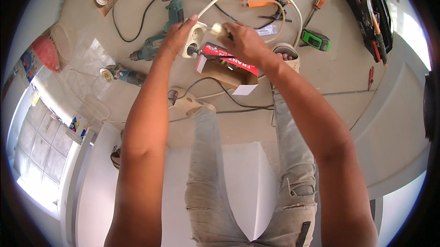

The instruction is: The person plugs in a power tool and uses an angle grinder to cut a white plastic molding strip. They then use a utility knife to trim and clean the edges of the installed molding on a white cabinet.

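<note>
Beige floor (341,75) under drill (156,45) | pale panel (396,121) — far right | left fingers (190,21) gripping socket block (197,35) | right fingers (233,29) pinching pale plug (217,30)

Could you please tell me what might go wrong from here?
The right hand holds a white plug close to the socket strip in the left hand; if the strip is live, which I can't tell, straying fingers could risk a shock.
Loose cords lie by the shoes and might snag a foot.
The grinder lies with its disc showing and could cut if started.
</note>
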Tool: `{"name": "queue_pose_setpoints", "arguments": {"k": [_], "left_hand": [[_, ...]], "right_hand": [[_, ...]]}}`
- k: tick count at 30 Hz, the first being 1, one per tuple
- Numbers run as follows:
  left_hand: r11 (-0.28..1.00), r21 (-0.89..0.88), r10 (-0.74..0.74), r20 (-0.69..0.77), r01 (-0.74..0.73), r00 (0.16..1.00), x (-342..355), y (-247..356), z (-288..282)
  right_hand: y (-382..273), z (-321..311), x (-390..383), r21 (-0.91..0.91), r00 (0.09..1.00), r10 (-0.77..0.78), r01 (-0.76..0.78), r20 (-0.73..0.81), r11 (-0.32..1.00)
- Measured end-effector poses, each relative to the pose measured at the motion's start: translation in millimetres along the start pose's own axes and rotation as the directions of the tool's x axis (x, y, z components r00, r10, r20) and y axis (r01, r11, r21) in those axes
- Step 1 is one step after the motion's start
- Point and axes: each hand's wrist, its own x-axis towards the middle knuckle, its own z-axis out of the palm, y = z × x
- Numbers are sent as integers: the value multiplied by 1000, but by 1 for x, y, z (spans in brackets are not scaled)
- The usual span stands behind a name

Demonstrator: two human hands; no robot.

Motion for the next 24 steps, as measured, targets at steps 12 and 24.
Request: {"name": "queue_pose_setpoints", "arguments": {"k": [12,24], "left_hand": [[997,-31,-68,75,70,995,6,7,1],[998,-28,-49,135,53,990,3,11,-4]], "right_hand": [[-33,20,18,2,969,233,-235,83,972],[-24,38,39,-47,980,149,-144,131,988]]}}
